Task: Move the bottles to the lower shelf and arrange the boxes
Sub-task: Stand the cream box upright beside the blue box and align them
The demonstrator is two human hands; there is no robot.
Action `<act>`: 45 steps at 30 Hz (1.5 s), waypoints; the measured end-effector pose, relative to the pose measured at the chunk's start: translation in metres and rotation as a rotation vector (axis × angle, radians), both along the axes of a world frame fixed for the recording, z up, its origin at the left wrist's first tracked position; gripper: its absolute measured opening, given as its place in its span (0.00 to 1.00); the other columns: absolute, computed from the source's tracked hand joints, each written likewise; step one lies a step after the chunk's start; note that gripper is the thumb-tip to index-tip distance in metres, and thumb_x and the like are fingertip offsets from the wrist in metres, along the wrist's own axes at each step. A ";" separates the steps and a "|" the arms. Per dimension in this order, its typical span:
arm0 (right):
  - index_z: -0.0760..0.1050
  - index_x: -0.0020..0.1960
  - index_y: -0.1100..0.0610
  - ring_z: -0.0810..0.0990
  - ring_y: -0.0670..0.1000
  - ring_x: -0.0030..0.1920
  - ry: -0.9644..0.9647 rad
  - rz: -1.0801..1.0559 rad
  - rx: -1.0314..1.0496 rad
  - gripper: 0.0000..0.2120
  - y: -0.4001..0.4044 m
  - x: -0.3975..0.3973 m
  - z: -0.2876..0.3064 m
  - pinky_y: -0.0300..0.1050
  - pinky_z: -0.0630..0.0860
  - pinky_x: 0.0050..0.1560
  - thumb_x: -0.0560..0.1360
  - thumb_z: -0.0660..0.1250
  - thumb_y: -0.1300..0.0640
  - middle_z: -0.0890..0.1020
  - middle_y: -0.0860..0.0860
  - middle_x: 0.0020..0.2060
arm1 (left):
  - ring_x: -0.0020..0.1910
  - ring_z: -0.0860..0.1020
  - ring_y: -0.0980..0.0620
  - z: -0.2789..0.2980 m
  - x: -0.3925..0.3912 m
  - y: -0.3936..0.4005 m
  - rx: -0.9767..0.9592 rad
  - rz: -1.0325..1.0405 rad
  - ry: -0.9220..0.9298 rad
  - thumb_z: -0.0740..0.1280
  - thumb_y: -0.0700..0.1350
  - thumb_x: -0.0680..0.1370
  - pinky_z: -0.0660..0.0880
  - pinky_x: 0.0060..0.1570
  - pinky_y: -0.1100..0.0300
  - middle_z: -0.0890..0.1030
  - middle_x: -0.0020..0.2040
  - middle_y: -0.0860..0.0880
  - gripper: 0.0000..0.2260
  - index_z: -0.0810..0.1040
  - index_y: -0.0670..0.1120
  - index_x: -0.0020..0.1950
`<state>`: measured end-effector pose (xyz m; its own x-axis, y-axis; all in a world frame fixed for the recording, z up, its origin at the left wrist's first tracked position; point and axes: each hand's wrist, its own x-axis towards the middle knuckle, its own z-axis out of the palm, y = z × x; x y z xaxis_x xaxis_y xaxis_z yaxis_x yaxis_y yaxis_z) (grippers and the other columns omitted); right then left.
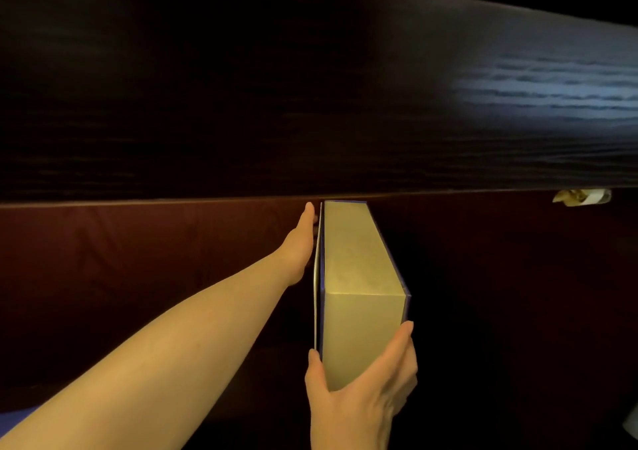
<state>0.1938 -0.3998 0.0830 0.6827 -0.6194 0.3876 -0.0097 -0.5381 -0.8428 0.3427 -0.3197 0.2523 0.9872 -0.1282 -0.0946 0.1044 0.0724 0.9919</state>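
A long gold box (355,263) with blue edges stands on its narrow side under a dark wooden shelf board (310,104), reaching back into the shelf space. My right hand (362,391) grips its near end, thumb on the left face and fingers on the right. My left hand (300,242) lies flat against the box's left face, farther in; its fingers are mostly hidden behind the box and a thin flap (316,294). No bottles are in view.
The thick dark shelf board fills the upper half of the view and overhangs the box. A small white and gold object (581,196) peeks out under the board at the far right. The shelf space below is dark reddish-brown.
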 end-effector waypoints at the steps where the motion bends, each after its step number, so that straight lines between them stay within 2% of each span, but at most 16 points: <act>1: 0.43 0.82 0.45 0.52 0.52 0.81 -0.008 0.000 0.003 0.63 -0.001 0.000 0.000 0.66 0.60 0.73 0.58 0.70 0.24 0.50 0.45 0.82 | 0.69 0.74 0.40 -0.001 0.001 0.000 -0.024 -0.019 -0.003 0.52 0.68 0.81 0.65 0.72 0.42 0.77 0.69 0.41 0.32 0.72 0.48 0.74; 3: 0.43 0.83 0.46 0.53 0.53 0.81 -0.016 0.012 -0.001 0.63 -0.003 -0.004 0.003 0.66 0.60 0.73 0.58 0.70 0.24 0.51 0.46 0.82 | 0.70 0.72 0.40 -0.002 0.002 0.003 -0.042 -0.067 0.015 0.56 0.69 0.79 0.64 0.73 0.42 0.76 0.70 0.42 0.33 0.73 0.47 0.73; 5: 0.44 0.83 0.49 0.56 0.57 0.80 -0.043 0.022 -0.005 0.62 -0.003 -0.015 0.012 0.68 0.61 0.72 0.60 0.70 0.26 0.54 0.51 0.81 | 0.70 0.72 0.41 -0.004 0.002 0.011 -0.026 -0.089 -0.007 0.59 0.70 0.77 0.63 0.73 0.41 0.77 0.69 0.43 0.33 0.74 0.47 0.72; 8: 0.46 0.83 0.54 0.63 0.67 0.74 -0.169 -0.018 -0.071 0.62 -0.002 -0.033 0.034 0.74 0.66 0.66 0.60 0.74 0.34 0.61 0.60 0.77 | 0.70 0.72 0.46 -0.003 -0.004 0.025 0.074 -0.077 -0.066 0.58 0.68 0.79 0.62 0.74 0.42 0.77 0.69 0.48 0.29 0.73 0.50 0.72; 11: 0.37 0.81 0.42 0.65 0.71 0.69 -0.246 -0.041 -0.095 0.68 -0.007 -0.051 0.053 0.78 0.70 0.59 0.58 0.83 0.48 0.60 0.53 0.73 | 0.70 0.71 0.48 -0.005 -0.013 0.042 0.148 -0.095 -0.119 0.57 0.63 0.82 0.64 0.73 0.41 0.75 0.70 0.51 0.25 0.68 0.54 0.75; 14: 0.30 0.75 0.29 0.61 0.64 0.75 -0.197 0.049 0.011 0.69 -0.013 -0.065 0.065 0.73 0.68 0.66 0.61 0.83 0.52 0.55 0.44 0.75 | 0.65 0.74 0.48 -0.005 -0.027 0.064 0.197 -0.079 -0.190 0.63 0.57 0.82 0.69 0.67 0.42 0.76 0.65 0.51 0.18 0.70 0.55 0.70; 17: 0.32 0.70 0.22 0.58 0.55 0.78 -0.220 0.189 0.114 0.63 -0.027 -0.071 0.073 0.69 0.70 0.67 0.66 0.80 0.55 0.51 0.38 0.77 | 0.61 0.75 0.49 -0.004 -0.047 0.089 0.234 -0.026 -0.261 0.69 0.52 0.79 0.73 0.60 0.46 0.76 0.62 0.50 0.19 0.69 0.56 0.69; 19: 0.35 0.66 0.16 0.61 0.51 0.77 -0.237 0.286 0.184 0.60 -0.036 -0.077 0.080 0.67 0.75 0.64 0.68 0.79 0.55 0.52 0.35 0.76 | 0.60 0.76 0.50 -0.003 -0.061 0.106 0.236 0.000 -0.303 0.72 0.50 0.78 0.74 0.59 0.49 0.76 0.62 0.50 0.20 0.69 0.55 0.67; 21: 0.39 0.62 0.12 0.67 0.50 0.73 -0.230 0.378 0.236 0.55 -0.046 -0.081 0.088 0.61 0.80 0.57 0.67 0.78 0.51 0.56 0.34 0.75 | 0.60 0.77 0.51 -0.001 -0.076 0.121 0.214 0.010 -0.319 0.73 0.49 0.77 0.76 0.59 0.49 0.77 0.61 0.51 0.18 0.70 0.56 0.63; 24: 0.45 0.67 0.15 0.71 0.49 0.70 -0.192 0.515 0.305 0.51 -0.060 -0.083 0.098 0.47 0.84 0.41 0.62 0.75 0.47 0.62 0.40 0.76 | 0.61 0.77 0.52 -0.001 -0.101 0.136 0.198 0.024 -0.326 0.73 0.48 0.77 0.77 0.59 0.50 0.79 0.62 0.52 0.17 0.70 0.56 0.61; 27: 0.50 0.75 0.24 0.75 0.50 0.68 -0.158 0.616 0.334 0.51 -0.075 -0.081 0.103 0.46 0.84 0.39 0.63 0.75 0.50 0.68 0.46 0.75 | 0.62 0.78 0.51 -0.005 -0.125 0.144 0.159 0.060 -0.329 0.73 0.48 0.77 0.77 0.60 0.47 0.79 0.63 0.51 0.18 0.70 0.54 0.63; 30: 0.55 0.77 0.31 0.81 0.46 0.60 -0.129 0.651 0.359 0.49 -0.086 -0.081 0.106 0.42 0.83 0.37 0.63 0.75 0.50 0.77 0.45 0.67 | 0.61 0.79 0.52 -0.008 -0.150 0.147 0.128 0.069 -0.341 0.73 0.48 0.78 0.78 0.57 0.50 0.80 0.63 0.51 0.17 0.69 0.55 0.62; 33: 0.66 0.71 0.30 0.84 0.40 0.53 -0.120 0.652 0.367 0.40 -0.097 -0.080 0.106 0.38 0.82 0.35 0.63 0.75 0.51 0.84 0.39 0.55 | 0.60 0.79 0.52 -0.009 -0.172 0.151 0.111 0.050 -0.345 0.72 0.47 0.78 0.79 0.56 0.50 0.80 0.63 0.51 0.18 0.69 0.55 0.64; 35: 0.73 0.63 0.29 0.84 0.42 0.52 -0.099 0.673 0.387 0.32 -0.102 -0.079 0.108 0.40 0.83 0.37 0.64 0.74 0.53 0.86 0.39 0.53 | 0.60 0.79 0.53 -0.010 -0.187 0.153 0.116 0.035 -0.350 0.72 0.47 0.78 0.79 0.55 0.52 0.79 0.64 0.52 0.19 0.69 0.55 0.65; 37: 0.76 0.60 0.34 0.86 0.47 0.52 -0.074 0.699 0.433 0.28 -0.107 -0.077 0.107 0.44 0.84 0.39 0.64 0.74 0.55 0.87 0.43 0.52 | 0.60 0.79 0.54 -0.011 -0.200 0.154 0.110 0.016 -0.355 0.72 0.47 0.78 0.80 0.51 0.56 0.77 0.64 0.53 0.19 0.68 0.56 0.65; 45: 0.77 0.63 0.46 0.86 0.55 0.51 -0.041 0.754 0.564 0.26 -0.116 -0.067 0.099 0.52 0.85 0.39 0.67 0.71 0.62 0.88 0.51 0.51 | 0.54 0.82 0.58 -0.021 -0.242 0.161 0.091 -0.035 -0.370 0.70 0.43 0.80 0.80 0.41 0.64 0.74 0.66 0.53 0.18 0.68 0.53 0.65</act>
<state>0.1266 -0.5160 0.1822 0.9725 -0.1231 0.1975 0.2099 0.0971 -0.9729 0.1011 -0.1588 0.2309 0.9519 -0.1698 0.2550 -0.2612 -0.0148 0.9652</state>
